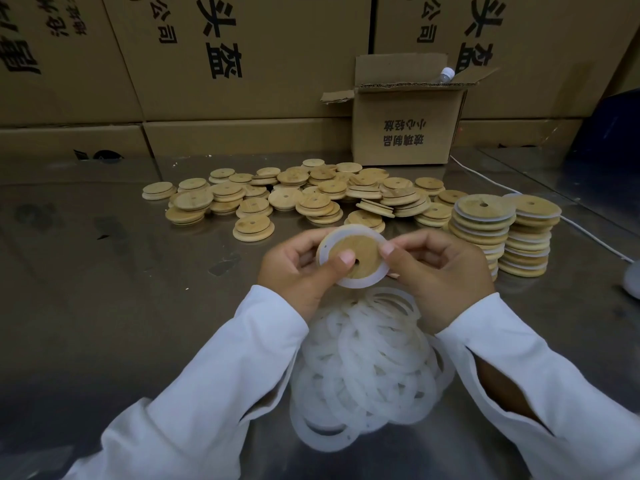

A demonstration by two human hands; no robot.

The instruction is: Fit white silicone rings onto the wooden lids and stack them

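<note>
The fingers (341,262) of both hands are clamped on one lid (365,245). The left thumb lies across its face beside the centre hole. The right thumb tip presses at its right edge. The other fingers curl behind it, mostly hidden.

The left hand (298,271) and right hand (440,271) hold the lid tilted toward the camera, in the air just above the ring pile (363,358). A white ring (360,283) runs all the way round the lid's raised centre and looks flat along the near edge. Whether it is fully home on the far side I cannot tell.

The step in hand looks like seating the ring on this lid, at or close to its end. The next move calls for a last press round the rim if any part rides up. After that the lid needs carrying right, to one of the two stacks (481,220) of ringed lids. It should go down flat and centred, since both stacks are tall and the nearer one leans a little.

Beyond the hands, the loose lids (294,197) lie in a wide heap on the steel surface (104,271), so much of the task appears to remain. A small open box (405,133) stands behind them.
</note>
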